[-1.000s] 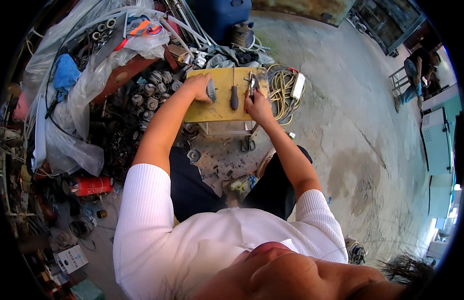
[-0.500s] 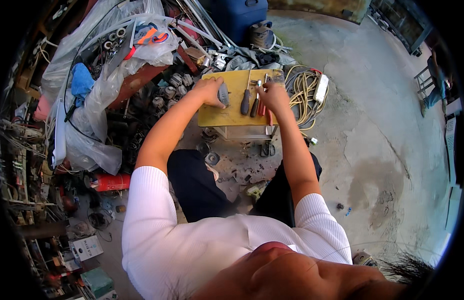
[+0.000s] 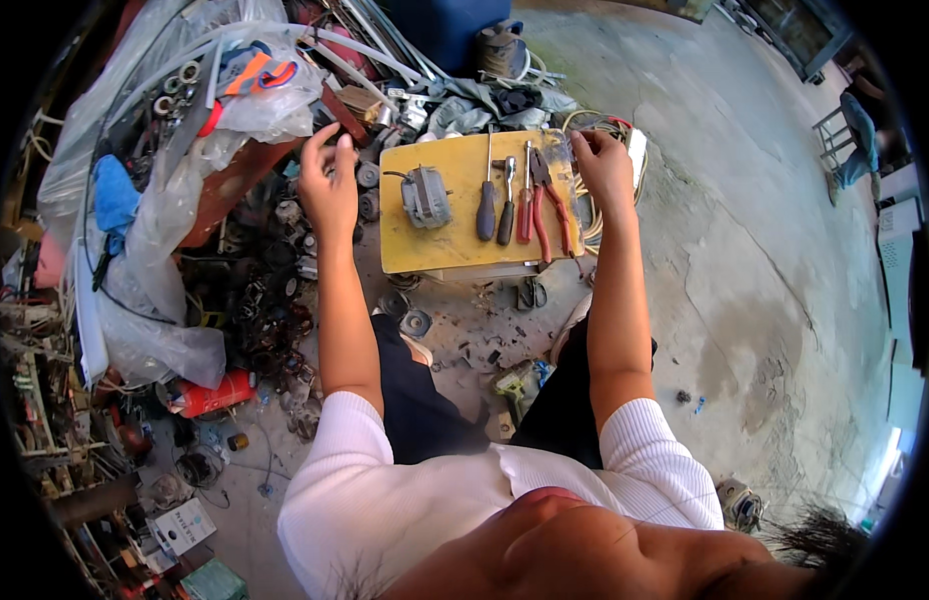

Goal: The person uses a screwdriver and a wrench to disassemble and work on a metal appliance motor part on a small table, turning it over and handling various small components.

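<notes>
A grey electric motor [image 3: 425, 197] with a thin shaft sits on the left part of a small yellow-topped table [image 3: 435, 256]. My left hand [image 3: 329, 183] hovers beyond the table's left edge, fingers apart and holding nothing. To the right of the motor, the tools lie in a row: a screwdriver [image 3: 487, 211] with a dark handle, a ratchet wrench [image 3: 506, 214] with a black grip, a slim red-handled tool [image 3: 525, 214] and red-handled pliers [image 3: 547, 205]. My right hand [image 3: 605, 168] is raised by the table's far right corner, empty, with loosely bent fingers.
Coiled cable with a white power strip [image 3: 637, 160] lies right of the table. Scrap parts and plastic sheeting [image 3: 175, 280] crowd the left, near a red cylinder [image 3: 215, 393]. Between my feet lies a greenish tool [image 3: 520, 385]. A blue bin [image 3: 425, 30] stands behind.
My left hand has let go of the motor and moved left off the table. My right hand has moved right, away from the tools, leaving the pliers fully in sight.
</notes>
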Demonstrator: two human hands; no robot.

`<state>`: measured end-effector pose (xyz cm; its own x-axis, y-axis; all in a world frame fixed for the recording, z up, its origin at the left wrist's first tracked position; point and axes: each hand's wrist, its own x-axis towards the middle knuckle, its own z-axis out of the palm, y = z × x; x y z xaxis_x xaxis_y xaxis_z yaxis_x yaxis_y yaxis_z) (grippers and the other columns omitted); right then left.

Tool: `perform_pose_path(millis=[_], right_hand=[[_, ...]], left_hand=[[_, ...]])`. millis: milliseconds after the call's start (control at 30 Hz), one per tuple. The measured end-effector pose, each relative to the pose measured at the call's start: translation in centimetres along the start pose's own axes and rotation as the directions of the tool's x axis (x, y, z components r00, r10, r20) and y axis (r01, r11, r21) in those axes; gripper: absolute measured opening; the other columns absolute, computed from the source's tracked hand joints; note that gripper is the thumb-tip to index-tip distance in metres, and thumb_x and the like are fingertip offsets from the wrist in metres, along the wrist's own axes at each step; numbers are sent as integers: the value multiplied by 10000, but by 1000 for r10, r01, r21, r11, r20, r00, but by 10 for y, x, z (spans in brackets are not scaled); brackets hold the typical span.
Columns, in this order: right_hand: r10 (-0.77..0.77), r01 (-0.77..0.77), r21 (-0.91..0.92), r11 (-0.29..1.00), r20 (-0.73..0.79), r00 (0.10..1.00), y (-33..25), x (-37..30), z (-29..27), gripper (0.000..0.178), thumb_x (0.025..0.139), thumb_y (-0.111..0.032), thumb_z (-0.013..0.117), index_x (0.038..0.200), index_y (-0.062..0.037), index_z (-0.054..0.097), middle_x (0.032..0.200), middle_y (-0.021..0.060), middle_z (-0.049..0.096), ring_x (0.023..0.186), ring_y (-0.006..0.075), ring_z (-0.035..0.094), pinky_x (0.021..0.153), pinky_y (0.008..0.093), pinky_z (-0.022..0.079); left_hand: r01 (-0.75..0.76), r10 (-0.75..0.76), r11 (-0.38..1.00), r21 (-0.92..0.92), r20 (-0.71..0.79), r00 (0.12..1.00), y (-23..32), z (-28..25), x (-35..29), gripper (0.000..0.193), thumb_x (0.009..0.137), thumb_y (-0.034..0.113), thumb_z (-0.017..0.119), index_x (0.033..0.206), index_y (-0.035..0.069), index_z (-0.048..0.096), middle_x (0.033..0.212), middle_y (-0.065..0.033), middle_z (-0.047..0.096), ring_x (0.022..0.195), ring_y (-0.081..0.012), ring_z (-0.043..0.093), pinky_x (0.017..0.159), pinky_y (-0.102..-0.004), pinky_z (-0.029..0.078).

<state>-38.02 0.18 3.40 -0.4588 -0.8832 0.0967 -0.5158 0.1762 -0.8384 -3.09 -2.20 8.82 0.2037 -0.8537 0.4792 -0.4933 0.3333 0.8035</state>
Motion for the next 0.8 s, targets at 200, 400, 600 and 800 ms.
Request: perform_pose_path(millis=[200,400,600,800], right_hand=[[-267,246,-160,956,-124,956,7,-9,16,245,876,-218,666,1051,-55,720,875,104,719,809,207,688,760,343,529],[-44,139,-376,916,250,967,-10,-19,6,240,829,-276,700,1001,-116,751,940,121,738,898,297,703,826,411,538],[128,210,-659,722,426,896,-27,-46,35,427,897,-464,612,954,-63,748,960,174,735,940,328,709,831,442,553],[54,235,-700,674,364,930,-22,-59,53,431,870,-431,623,919,-12,714,962,199,723,955,365,695,850,457,545]], left_hand=[[-121,121,988,99,1,993,-38,26,-27,456,905,159,687,1348,110,589,1121,-125,667,1052,-280,634,971,-392,466],[-319,309,849,421,92,946,-36,7,-36,415,912,138,673,1320,104,609,1034,-103,689,1001,-257,647,939,-378,475],[14,-41,995,96,292,956,-31,-10,-37,367,920,96,626,1286,74,617,1205,-143,636,1111,-276,613,938,-386,484],[-176,97,946,271,282,954,-26,-9,-42,343,908,157,656,1239,67,635,1102,-121,687,1058,-314,636,986,-407,440]])
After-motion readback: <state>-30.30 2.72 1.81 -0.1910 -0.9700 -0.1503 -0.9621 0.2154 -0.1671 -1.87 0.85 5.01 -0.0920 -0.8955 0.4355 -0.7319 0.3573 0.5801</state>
